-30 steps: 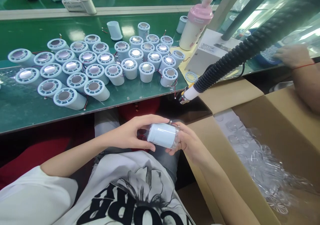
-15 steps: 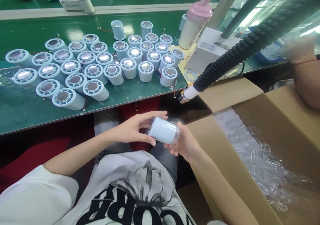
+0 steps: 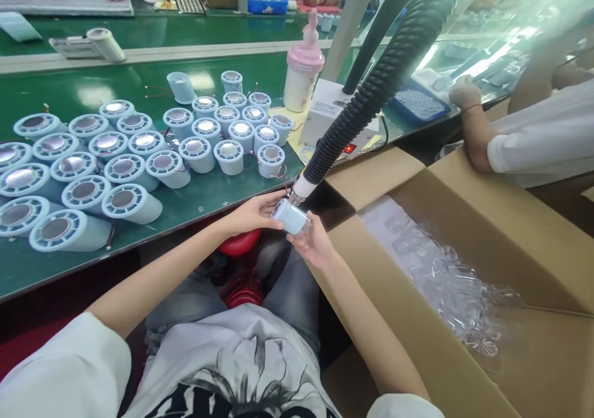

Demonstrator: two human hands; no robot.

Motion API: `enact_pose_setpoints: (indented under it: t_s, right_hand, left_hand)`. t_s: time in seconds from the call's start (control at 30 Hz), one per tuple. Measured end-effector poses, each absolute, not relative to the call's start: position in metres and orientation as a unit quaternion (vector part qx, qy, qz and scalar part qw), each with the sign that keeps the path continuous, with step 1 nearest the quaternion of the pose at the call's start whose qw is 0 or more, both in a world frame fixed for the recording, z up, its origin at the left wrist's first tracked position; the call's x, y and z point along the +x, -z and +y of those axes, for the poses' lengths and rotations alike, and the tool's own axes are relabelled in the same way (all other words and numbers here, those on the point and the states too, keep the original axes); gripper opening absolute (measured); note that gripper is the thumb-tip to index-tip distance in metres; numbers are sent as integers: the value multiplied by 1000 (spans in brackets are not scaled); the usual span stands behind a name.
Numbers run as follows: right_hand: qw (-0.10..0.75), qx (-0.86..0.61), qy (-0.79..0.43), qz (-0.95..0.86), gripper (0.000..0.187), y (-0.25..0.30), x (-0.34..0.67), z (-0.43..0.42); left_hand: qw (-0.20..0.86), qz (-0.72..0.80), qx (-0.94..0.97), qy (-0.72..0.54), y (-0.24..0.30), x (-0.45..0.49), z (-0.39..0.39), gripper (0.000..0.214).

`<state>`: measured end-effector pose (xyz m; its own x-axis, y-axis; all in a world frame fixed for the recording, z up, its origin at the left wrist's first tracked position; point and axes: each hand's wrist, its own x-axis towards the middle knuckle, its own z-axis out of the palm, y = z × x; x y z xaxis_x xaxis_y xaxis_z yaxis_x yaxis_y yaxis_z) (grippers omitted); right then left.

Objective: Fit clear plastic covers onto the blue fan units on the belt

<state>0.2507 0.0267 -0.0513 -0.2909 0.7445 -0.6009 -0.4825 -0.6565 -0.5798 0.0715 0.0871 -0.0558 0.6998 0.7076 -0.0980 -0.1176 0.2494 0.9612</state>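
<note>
Between my two hands is a light blue cylinder in a clear plastic cover (image 3: 291, 218), tilted, held just off the bench's front edge. My left hand (image 3: 254, 213) grips its left end, thumb below and fingers above. Around its right end, the clear part, curl the fingers of my right hand (image 3: 313, 243). The metal tip of a nozzle (image 3: 297, 196) on a black corrugated hose (image 3: 343, 117) is right at the cylinder's upper side; whether they touch I cannot tell. Several similar blue cylinders with round metallic tops (image 3: 123, 201) stand on the green bench (image 3: 185, 210), some with thin wires.
An open cardboard box (image 3: 394, 306) with clear plastic covers (image 3: 445, 282) is at my right. A white box-shaped device (image 3: 320, 105) with a red light and a pink-lidded bottle (image 3: 304, 71) stand behind the hose. A co-worker's arm (image 3: 477, 127) is at the right, beside a blue tray (image 3: 420, 103).
My view has shifted up and to the right. Both hands have brought the covered cylinder up to the nozzle, which was apart from it before. A red light now shows on the device.
</note>
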Motion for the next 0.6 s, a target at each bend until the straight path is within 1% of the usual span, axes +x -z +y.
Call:
enact_pose_setpoints:
  t_s: [0.13,0.3,0.4,0.43,0.47,0.5,0.57,0.6]
  right_hand:
    - [342,-452,-809,-158,51,41,252,18]
    - [239,-427,-854,-179,62,19,248,-7]
    - [177,-409,-864,-233,71,11,248,-22]
    - [176,-424,-848,-267,71,11,249,-26]
    - [196,-453,-812,-313,68,11,250,-30]
    - [238,-488,-754,-370,60,12,251,-33]
    - [358,-525,-583,-506,33,13,254,-37]
    - [409,-505,-493,-578,24,14,256,-38]
  left_hand:
    - [725,261,581,-261,43,59,72,85]
    - [673,281,649,-217,8,40,37,69]
    - [657,287,664,-212,-10,33,18,64]
    - [658,299,657,-212,-14,32,12,63]
    - [665,313,644,-216,-18,31,7,62]
    - [676,324,624,-220,-21,30,3,61]
    - [704,334,582,-231,-25,29,-4,59]
    - [717,334,564,-236,-26,29,-7,58]
